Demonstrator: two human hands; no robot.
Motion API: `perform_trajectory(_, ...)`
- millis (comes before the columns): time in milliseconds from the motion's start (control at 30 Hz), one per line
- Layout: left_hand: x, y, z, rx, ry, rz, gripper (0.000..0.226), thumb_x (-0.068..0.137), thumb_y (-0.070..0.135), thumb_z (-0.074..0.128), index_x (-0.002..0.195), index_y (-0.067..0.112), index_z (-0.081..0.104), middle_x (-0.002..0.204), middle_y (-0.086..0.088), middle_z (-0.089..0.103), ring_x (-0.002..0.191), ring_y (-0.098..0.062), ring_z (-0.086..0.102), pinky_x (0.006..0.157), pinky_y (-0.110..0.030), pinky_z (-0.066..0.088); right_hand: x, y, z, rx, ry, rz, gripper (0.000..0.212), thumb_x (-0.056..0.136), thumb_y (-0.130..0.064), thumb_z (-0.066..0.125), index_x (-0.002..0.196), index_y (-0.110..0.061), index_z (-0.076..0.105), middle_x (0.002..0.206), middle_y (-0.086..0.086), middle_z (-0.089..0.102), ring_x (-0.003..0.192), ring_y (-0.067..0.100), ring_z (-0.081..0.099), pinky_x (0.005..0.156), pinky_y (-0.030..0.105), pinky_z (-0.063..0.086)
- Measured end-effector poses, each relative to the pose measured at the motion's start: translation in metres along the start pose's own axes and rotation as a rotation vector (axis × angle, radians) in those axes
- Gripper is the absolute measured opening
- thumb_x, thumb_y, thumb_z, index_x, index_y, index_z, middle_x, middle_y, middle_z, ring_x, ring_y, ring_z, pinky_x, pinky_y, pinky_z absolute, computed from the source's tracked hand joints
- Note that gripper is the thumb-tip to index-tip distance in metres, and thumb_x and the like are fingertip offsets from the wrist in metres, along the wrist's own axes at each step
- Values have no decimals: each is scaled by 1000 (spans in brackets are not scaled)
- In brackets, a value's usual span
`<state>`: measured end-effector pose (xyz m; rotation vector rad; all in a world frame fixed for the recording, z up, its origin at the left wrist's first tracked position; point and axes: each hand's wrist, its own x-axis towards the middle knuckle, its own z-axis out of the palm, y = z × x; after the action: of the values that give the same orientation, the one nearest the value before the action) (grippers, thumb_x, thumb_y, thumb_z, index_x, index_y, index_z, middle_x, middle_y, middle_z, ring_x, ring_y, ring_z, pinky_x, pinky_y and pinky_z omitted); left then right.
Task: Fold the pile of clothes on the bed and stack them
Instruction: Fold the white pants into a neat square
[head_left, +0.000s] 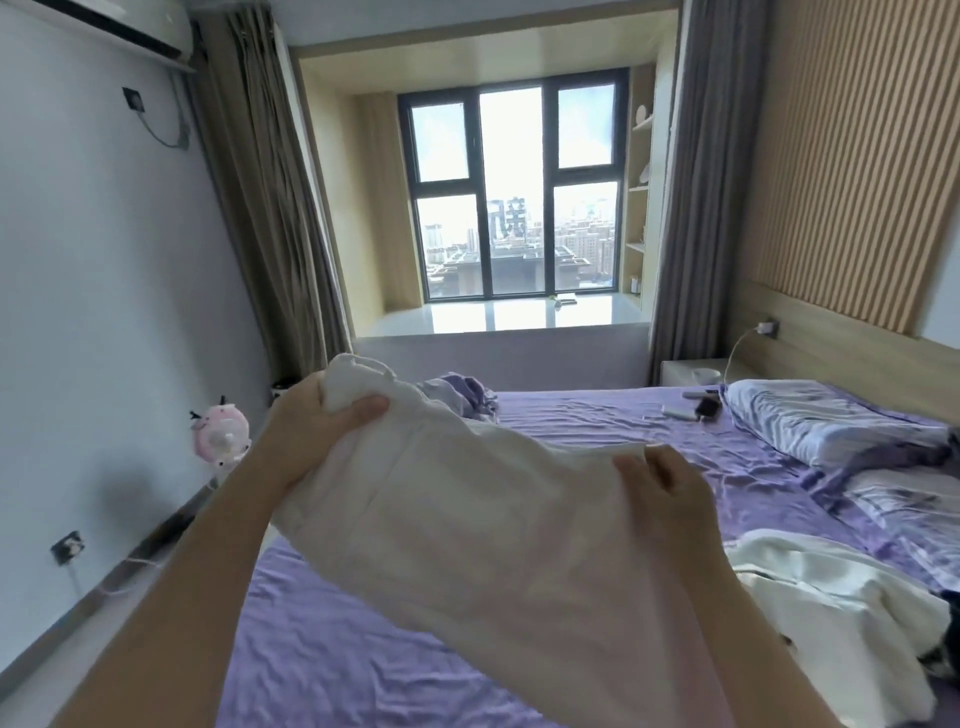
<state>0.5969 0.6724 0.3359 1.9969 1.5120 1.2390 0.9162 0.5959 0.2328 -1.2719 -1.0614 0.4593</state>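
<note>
Both arms are up over the bed and a thin white cotton garment hangs stretched between them, clear of the mattress; the left hand has a bunched corner clamped under its thumb at the high end, the right hand pinches the top hem between thumb and fingertips lower down and nearer the pillows. The risk I see from here is that lopsided hold: the left end is a crumpled wad, not a clean corner, so if the cloth goes down like this the fold line will likely come out skewed and creased. The right pinch looks light too, just an edge of hem, and a shake to straighten things could pull it free, dropping that side onto the wrinkled purple bedsheet. Most of the fabric sags below and between the two holds, draping toward the person, with the bulk hanging under the right wrist, so the weight sits off the grip points. Just beyond, at the right edge, the heap of cream and white unfolded clothes lies on the bed, near enough that a trailing hem might snag it. A crumpled lilac garment sits far up the bed behind the left hand, well apart. No folded stack is visible yet, so I judge this an early step
</note>
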Motion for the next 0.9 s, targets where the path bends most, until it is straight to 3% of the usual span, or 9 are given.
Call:
perform_trajectory(100, -21, -29, 33, 55, -18, -91, 33, 71, 52, 75, 89, 29, 58, 84, 10, 63, 80, -13, 59, 65, -27, 41, -15, 39, -2, -51, -55, 112, 17, 82, -18, 66, 70, -8, 59, 60, 2, 53, 54, 4, 40, 53, 19, 35)
perform_trajectory(267, -63, -67, 76, 159, -12, -217, 66, 63, 69, 67, 102, 16, 59, 91, -6, 67, 87, -28, 61, 76, -37, 47, -38, 100, 11, -209, -230, 143, 17, 81, -23, 65, 70, -12, 59, 64, 5, 58, 58, 6, 46, 59, 20, 38)
perform_trajectory(433, -104, -102, 91, 185, 55, -337, 48, 70, 51, 75, 95, 13, 60, 90, -9, 68, 87, -31, 62, 70, -33, 43, -48, 147, 47, -258, -419, 202, 16, 88, -21, 63, 72, -22, 60, 66, -10, 63, 64, 2, 52, 63, 12, 39)
perform_trajectory(567, -131, -154, 76, 173, 98, -486, 53, 70, 50, 75, 103, 11, 63, 95, -11, 70, 90, -29, 64, 69, -29, 40, -59, 177, 82, -300, -537, 235, 14, 94, -30, 53, 87, -21, 60, 78, -6, 65, 76, 11, 56, 74, 32, 42)
perform_trajectory(667, -151, -204, 64, 131, 114, -623, 55, 71, 49, 77, 105, 8, 62, 100, -11, 69, 91, -25, 63, 71, -28, 40, -70, 198, 116, -407, -577, 217, 16, 97, -31, 47, 89, -20, 56, 80, 0, 63, 78, 21, 55, 75, 38, 42)
perform_trajectory(800, -178, -282, 57, 97, 89, -745, 68, 57, 72, 67, 99, 19, 62, 96, 1, 70, 91, -18, 65, 79, -35, 51, -100, 236, 170, -490, -629, 254, 20, 98, -34, 42, 86, -21, 51, 75, 2, 60, 72, 25, 53, 65, 36, 37)
perform_trajectory(900, -190, -338, 60, 132, 50, -835, 50, 72, 50, 75, 102, 11, 60, 98, -5, 68, 90, -23, 62, 73, -28, 41, -125, 269, 207, -493, -663, 354, 25, 98, -34, 43, 78, -20, 47, 68, 0, 58, 70, 28, 53, 64, 38, 34)
